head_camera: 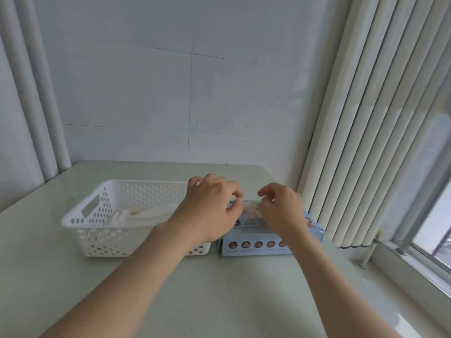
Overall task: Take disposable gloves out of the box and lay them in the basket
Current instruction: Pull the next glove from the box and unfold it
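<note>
Pale blue cardboard box (258, 245) lay under the left hand (210, 211) and right hand (280, 212), translucent plastic glove (251, 210) pinched between them; white perforated plastic basket (97, 215) holding pale gloves (146, 212) stood leftward.

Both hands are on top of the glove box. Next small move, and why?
Probably pull upward: the left hand and right hand seem to pinch a clear glove low at the top of the box, though blur hides the grip. Then carry it left to the basket, close beside the box, where pale gloves already lie.
</note>
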Demonstrator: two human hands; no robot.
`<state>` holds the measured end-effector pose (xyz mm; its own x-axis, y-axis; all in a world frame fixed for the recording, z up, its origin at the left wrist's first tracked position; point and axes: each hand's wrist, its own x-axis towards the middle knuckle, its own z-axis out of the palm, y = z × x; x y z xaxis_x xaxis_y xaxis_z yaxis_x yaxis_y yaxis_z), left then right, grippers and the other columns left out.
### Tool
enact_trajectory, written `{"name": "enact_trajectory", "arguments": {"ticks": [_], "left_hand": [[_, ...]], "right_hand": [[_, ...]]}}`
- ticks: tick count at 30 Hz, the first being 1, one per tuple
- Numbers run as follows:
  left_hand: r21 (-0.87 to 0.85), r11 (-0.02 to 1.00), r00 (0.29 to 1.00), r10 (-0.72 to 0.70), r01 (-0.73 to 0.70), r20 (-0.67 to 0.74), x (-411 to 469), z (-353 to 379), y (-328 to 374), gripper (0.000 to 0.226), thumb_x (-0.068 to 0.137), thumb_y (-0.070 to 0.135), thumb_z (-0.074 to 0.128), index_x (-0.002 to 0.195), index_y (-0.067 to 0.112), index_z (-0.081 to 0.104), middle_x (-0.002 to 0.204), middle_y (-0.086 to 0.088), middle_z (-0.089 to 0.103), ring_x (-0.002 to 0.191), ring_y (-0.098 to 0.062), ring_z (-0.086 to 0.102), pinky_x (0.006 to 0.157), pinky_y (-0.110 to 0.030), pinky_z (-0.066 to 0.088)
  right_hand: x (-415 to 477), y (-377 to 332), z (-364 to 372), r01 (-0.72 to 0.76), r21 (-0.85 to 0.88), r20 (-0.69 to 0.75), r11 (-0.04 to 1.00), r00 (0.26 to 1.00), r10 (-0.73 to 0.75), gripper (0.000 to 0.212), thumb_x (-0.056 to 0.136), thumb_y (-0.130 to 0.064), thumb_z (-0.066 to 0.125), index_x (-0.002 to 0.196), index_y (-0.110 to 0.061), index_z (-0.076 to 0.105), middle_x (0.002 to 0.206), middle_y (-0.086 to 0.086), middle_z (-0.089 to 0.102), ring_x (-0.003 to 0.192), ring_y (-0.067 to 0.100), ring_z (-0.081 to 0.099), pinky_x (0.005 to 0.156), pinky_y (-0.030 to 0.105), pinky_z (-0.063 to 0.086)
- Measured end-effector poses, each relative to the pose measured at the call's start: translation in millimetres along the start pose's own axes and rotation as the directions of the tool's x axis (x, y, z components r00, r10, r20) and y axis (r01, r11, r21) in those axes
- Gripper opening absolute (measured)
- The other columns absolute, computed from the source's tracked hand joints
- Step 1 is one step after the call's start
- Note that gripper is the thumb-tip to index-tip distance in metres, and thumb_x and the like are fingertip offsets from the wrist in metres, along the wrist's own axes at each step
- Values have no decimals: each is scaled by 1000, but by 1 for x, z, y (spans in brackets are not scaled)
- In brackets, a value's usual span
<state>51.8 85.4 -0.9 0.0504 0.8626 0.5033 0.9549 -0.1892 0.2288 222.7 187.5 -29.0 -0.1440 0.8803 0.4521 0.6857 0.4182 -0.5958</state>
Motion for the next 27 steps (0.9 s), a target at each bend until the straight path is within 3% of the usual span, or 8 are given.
{"name": "enact_trajectory", "arguments": {"ticks": [3,6,9,15,20,23,27], "left_hand": [[54,998,996,11,-16,84,-6,11,8,38,101,58,48,123,33,66,119,14,66,123,-10,51,116,-40,26],[178,984,988,1,-28,152,-12,21,8,49,96,68,45,124,32,63,119,12,64,126,-12,50,117,-40,24],[292,955,977,-6,-58,214,-14,30,10,53,94,73,38,116,29,59,113,12,59,124,-14,48,116,-44,26],[326,942,978,7,-77,210,-15,36,6,53,98,70,37,123,27,56,122,9,58,127,-16,47,115,-43,31],[349,933,980,17,-87,199,-16,37,6,48,99,68,35,120,28,52,121,9,61,127,-17,48,112,-41,32],[349,933,980,14,-84,200,-17,38,6,50,98,67,35,130,31,49,121,9,62,129,-17,47,112,-43,32],[356,930,977,15,-90,211,-16,38,7,49,97,65,35,132,36,53,125,12,64,133,-16,44,113,-45,30]], "right_hand": [[-3,12,-1,76,-24,98,997,992,-73,21,90,-33,70,109,-26,75,97,-6,68,85,7,61,78,28,50],[-8,9,5,136,-38,130,990,983,-130,35,84,-47,62,113,-30,75,102,-7,64,92,10,58,89,32,49],[-8,12,9,187,-42,86,981,979,-183,21,90,-36,64,106,-32,78,93,-9,67,87,11,62,84,34,52],[-6,17,13,260,-17,29,966,965,-259,10,94,-26,70,98,-27,79,88,-12,72,77,3,62,71,23,51],[-10,15,17,285,-6,38,959,958,-284,9,93,-31,72,97,-28,79,88,-11,67,78,5,62,70,30,57],[-10,14,18,275,-11,-15,961,961,-275,8,93,-29,72,89,-26,78,85,-11,68,76,6,62,69,33,57],[-13,10,14,241,118,-108,963,967,-229,11,89,-22,67,79,-22,70,77,-11,68,72,8,64,67,34,56]]}}
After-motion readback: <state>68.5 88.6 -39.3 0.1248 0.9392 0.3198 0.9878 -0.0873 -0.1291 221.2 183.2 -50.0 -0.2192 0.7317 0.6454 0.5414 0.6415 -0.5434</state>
